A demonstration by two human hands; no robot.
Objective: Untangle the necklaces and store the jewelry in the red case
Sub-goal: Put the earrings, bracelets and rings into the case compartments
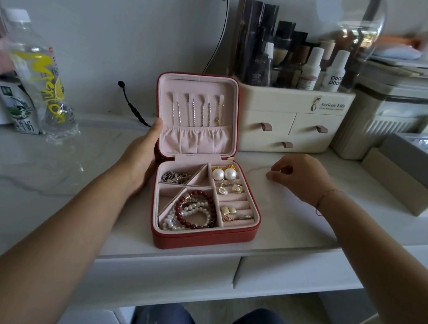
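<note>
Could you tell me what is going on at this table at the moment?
A person sits at a pale table with the red case open in front of them. Their left hand holds the left edge of its upright lid. The right hand rests on the table to the right of the case, fingers curled; whether it pinches anything is unclear. Chains hang in the lid, and pearl earrings and bead bracelets lie in the base compartments.

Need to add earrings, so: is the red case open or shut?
Open: the red case has its lid upright, left hand holding its edge, compartments exposed.
</note>
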